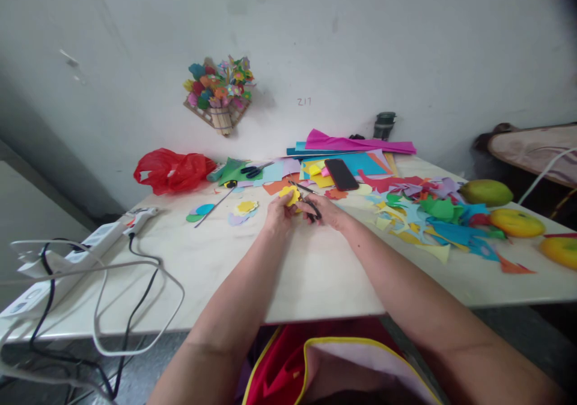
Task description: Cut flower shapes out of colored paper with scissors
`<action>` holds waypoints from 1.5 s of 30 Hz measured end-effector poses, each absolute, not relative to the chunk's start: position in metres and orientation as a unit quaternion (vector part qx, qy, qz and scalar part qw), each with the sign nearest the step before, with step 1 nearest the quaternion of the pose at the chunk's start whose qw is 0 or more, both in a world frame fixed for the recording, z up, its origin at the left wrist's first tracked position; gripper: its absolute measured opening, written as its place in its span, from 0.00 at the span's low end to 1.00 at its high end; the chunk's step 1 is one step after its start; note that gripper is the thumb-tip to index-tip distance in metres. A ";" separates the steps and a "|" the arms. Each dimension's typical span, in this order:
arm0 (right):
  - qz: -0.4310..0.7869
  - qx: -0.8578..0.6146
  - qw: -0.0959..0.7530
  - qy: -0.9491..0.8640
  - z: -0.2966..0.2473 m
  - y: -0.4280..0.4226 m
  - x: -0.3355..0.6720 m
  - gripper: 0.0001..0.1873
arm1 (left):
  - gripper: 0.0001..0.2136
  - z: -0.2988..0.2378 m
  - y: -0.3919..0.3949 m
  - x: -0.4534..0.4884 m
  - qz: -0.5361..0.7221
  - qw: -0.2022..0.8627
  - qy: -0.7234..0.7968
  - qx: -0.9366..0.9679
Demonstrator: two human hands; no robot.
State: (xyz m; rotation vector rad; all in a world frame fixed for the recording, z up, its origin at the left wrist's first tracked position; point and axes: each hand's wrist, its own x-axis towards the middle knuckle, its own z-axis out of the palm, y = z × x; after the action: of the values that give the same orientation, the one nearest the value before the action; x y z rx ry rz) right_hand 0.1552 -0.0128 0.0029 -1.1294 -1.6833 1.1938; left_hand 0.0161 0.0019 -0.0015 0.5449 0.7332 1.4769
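Observation:
My left hand (279, 214) pinches a yellow scalloped paper flower (290, 196) over the middle of the table. Close beside it, my right hand (325, 211) is wrapped round the dark handles of a pair of scissors (312, 213). The blades point up and left, next to the flower; whether they touch the paper I cannot tell. Left of my hands lies another yellow paper flower (247, 207) on pale lilac paper pieces (238, 219). Farther left are blue and green paper circles (205, 210) with a thin stick (214, 207) across them.
A phone (341, 175) rests on coloured paper sheets at the back. Paper scraps (444, 210) and several mangoes (517, 222) spread over the right. On the left lie a red plastic bag (174, 170), second scissors (255, 169), and a power strip (97, 237) with loose cables.

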 end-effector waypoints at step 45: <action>0.503 -0.444 0.426 -0.607 0.003 -0.020 0.139 0.24 | 0.11 -0.004 -0.012 0.036 0.658 0.629 0.351 0.220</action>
State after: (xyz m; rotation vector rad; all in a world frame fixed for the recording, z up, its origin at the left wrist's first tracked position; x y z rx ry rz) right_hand 0.1387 -0.0204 0.0032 -1.1088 -1.5184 1.2568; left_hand 0.0362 -0.0116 -0.0040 0.5052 0.8051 1.5066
